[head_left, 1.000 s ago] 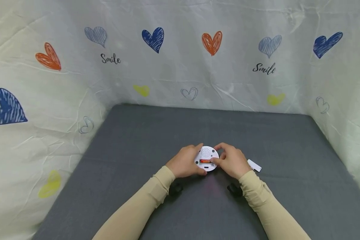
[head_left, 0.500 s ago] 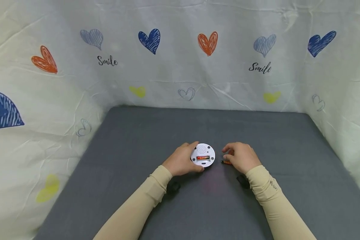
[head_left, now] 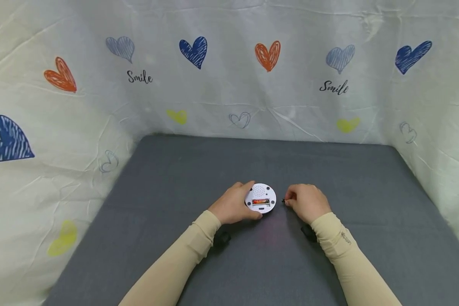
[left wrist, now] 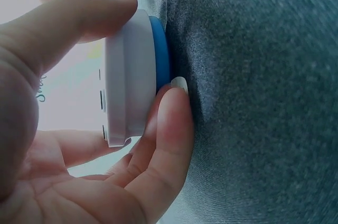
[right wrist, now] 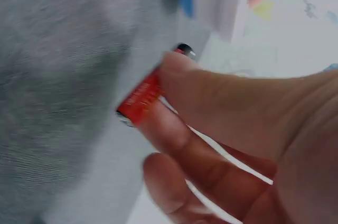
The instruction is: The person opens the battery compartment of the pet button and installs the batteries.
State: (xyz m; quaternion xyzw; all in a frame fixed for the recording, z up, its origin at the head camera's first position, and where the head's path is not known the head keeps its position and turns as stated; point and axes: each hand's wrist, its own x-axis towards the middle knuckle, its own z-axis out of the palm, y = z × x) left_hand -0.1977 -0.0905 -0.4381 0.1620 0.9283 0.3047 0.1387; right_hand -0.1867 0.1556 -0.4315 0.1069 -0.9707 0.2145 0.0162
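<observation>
A round white device [head_left: 257, 191] with speaker holes lies with its battery compartment facing up. One red-and-black battery [head_left: 260, 202] sits inside that compartment. My left hand [head_left: 232, 205] grips the device from its left side; in the left wrist view, thumb and fingers hold its white casing [left wrist: 129, 76], and a blue part [left wrist: 160, 55] shows beneath, close to the cloth. Just right of the device, my right hand [head_left: 309, 202] pinches a second battery [right wrist: 141, 100] between thumb and finger. In the head view only that battery's dark end shows; the right hand covers the rest.
Dark grey cloth [head_left: 199, 170] covers the tabletop. A white curtain printed with hearts [head_left: 222, 93] surrounds the table at the back and sides. Black wrist-worn pieces [head_left: 222, 239] show under both wrists.
My right hand has left the device, moved right, and picked up a battery from the cloth. A small white piece seen earlier beside that hand is out of sight. My left hand keeps its hold.
</observation>
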